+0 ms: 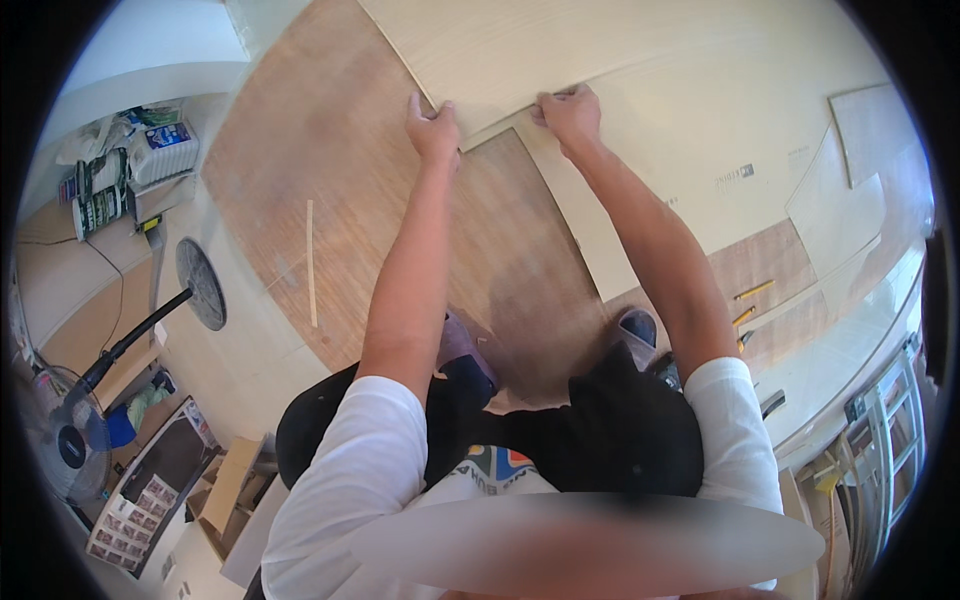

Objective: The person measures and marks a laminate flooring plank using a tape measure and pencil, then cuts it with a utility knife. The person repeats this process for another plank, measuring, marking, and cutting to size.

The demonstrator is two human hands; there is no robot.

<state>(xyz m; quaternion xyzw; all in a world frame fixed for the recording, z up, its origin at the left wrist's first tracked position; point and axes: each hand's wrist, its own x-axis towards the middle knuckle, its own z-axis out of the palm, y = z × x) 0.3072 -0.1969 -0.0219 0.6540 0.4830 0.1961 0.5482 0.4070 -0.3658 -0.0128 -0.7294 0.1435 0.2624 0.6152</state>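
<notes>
A large cream board (640,45) lies over brown plywood (340,130) in front of me. At its near left corner, my left hand (434,132) is closed on the edge, thumb up and the other fingers partly hidden. My right hand (572,115) is closed on the near edge farther right, its fingertips curled at a dark gap. Another cream sheet (575,185) lies beneath and beside my right forearm, its straight edge running toward my feet. Both hands press close to the board's edge, a short distance apart.
A thin pale strip (311,265) lies on the plywood. Yellow-handled tools (744,316) rest by my right foot. A smaller board piece (862,135) is at far right. A standing fan (72,445) and shelf goods are left; a ladder (890,430) stands right.
</notes>
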